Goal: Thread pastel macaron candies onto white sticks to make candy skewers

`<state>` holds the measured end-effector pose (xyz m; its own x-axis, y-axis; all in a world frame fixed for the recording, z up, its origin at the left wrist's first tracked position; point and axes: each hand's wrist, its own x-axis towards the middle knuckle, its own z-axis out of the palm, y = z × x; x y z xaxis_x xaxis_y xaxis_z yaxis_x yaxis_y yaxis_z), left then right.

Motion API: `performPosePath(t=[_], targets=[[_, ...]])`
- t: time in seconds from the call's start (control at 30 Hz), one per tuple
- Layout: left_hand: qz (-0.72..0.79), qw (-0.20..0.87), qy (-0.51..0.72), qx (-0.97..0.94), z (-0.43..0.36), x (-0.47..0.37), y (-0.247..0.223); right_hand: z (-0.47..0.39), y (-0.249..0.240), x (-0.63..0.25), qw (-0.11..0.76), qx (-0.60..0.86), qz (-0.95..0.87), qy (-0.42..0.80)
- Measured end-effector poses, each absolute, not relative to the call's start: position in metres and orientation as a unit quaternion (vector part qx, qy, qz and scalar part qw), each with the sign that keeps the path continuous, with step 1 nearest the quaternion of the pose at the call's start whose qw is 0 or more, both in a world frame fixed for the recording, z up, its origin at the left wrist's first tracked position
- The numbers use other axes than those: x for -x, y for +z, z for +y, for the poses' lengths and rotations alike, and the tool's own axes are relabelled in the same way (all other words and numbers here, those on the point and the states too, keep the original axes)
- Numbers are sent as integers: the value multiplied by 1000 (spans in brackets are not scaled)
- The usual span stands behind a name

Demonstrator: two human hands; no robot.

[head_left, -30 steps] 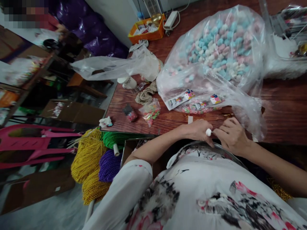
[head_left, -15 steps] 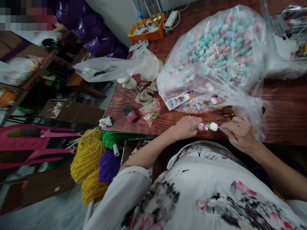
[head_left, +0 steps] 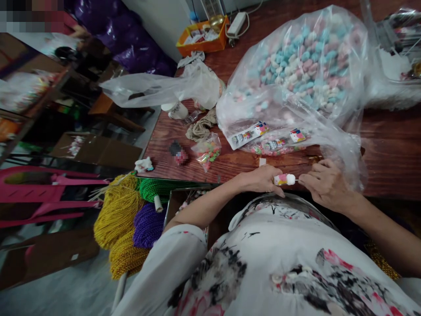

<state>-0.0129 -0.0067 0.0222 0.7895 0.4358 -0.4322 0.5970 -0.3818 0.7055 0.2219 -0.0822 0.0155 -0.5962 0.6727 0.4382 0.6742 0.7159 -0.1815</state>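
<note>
Just above the table's front edge is a small marshmallow stick (head_left: 284, 179), with a white puffy end and a pink, yellow and white printed label around it. My left hand (head_left: 261, 179) is closed around its left end, thumb below and fingers above. From the other side my right hand (head_left: 329, 184) pinches the thin stick coming out of the white end. Behind my hands lie printed labels (head_left: 250, 135) and a clear bag of pink pieces (head_left: 279, 147). A small white slip (head_left: 262, 162) lies beside my left fingers.
A big clear bag of pink, blue and white marshmallows (head_left: 302, 66) fills the table's middle. To its left are a small candy bag (head_left: 207, 151), a cloth (head_left: 202, 125) and a cup (head_left: 177, 110). Yellow cord bundles (head_left: 116, 210) and a pink chair (head_left: 39, 193) stand at left.
My left thumb has moved down, away from the fingers. The green part beside the white end no longer shows, and the label sits against it. A white slip now shows by my left hand.
</note>
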Motion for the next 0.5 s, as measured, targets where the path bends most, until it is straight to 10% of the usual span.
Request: performPosePath(t=[0.5], targets=[[324,424,-69,-843,-12,-10,32,-74,16,-195,289,349,-891,-35]])
